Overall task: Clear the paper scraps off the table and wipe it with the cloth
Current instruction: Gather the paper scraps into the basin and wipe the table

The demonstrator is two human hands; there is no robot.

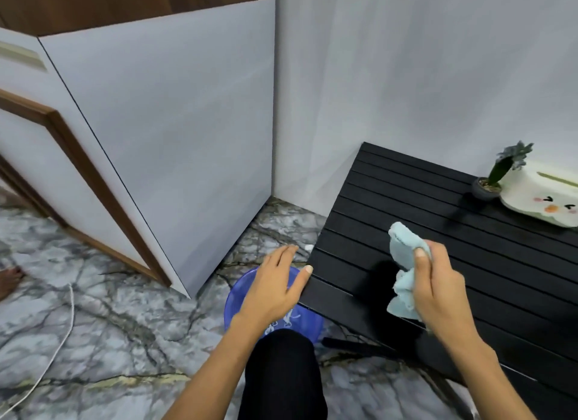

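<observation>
A low black slatted table (488, 263) fills the right side of the view. My right hand (438, 285) is raised just above its left part and grips a crumpled light blue cloth (403, 263). My left hand (275, 285) hovers with straight fingers at the table's left edge, over a blue plastic basin (237, 297) on the floor. White paper scraps (289, 318) lie inside the basin. One small white scrap (309, 247) shows on the floor by the table's left corner.
A small potted plant (494, 181) and a white tissue box with a cartoon face (544, 200) stand at the table's far right. White walls and a cabinet close off the back. A white cable (62, 325) runs over the marble floor. My dark-clothed knee (281, 376) is below the basin.
</observation>
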